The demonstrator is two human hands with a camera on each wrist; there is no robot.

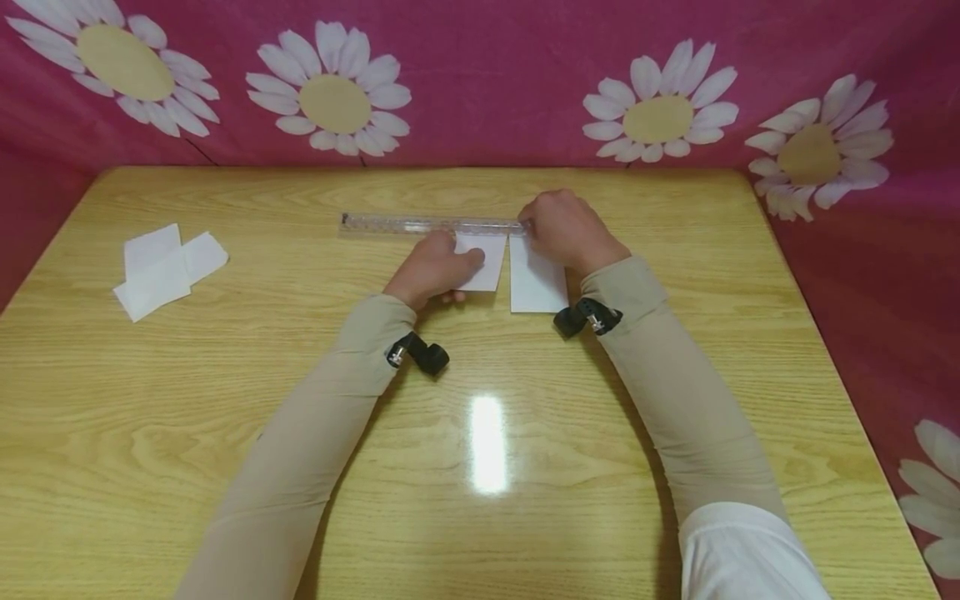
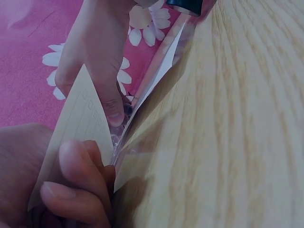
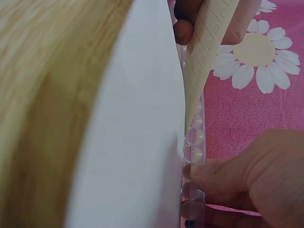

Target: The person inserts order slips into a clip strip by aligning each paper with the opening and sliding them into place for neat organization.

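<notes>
Beneath everything, table (image 1: 225,458): yellowish wood grain, with a bright patch of reflected light between the person's arms.
Cloth (image 1: 480,83): deep pink with large white daisies, rising beyond the table's far edge and along its sides.
Beige sleeves (image 1: 296,450): one on each forearm, reaching to the wrists; a white sleeve (image 1: 750,550) covers the right arm higher up.
Clear strip (image 1: 420,224): crosswise on the far half of the table, a row of round shapes along it, a dark spot at its left end.
Right hand (image 1: 572,229): fingers bent, pinching the strip near its right end with the thumb against it; whether it also grips paper I cannot tell.
Left hand (image 1: 432,271): curled, thumb and fingers closed on a small sheet just on the near side of the strip.
Loose papers (image 1: 153,287): three white pieces, overlapping, well apart at the table's left.
Right sheet (image 1: 538,279): white, along the strip's near side by the right hand, partly raised.
Left sheet (image 1: 489,254): in the left hand, tilted up; the wrist views show a cream face with lines and little boxes. A narrow gap parts it from the right sheet.
Wrist cameras (image 1: 429,357): black, one per wrist.
</notes>
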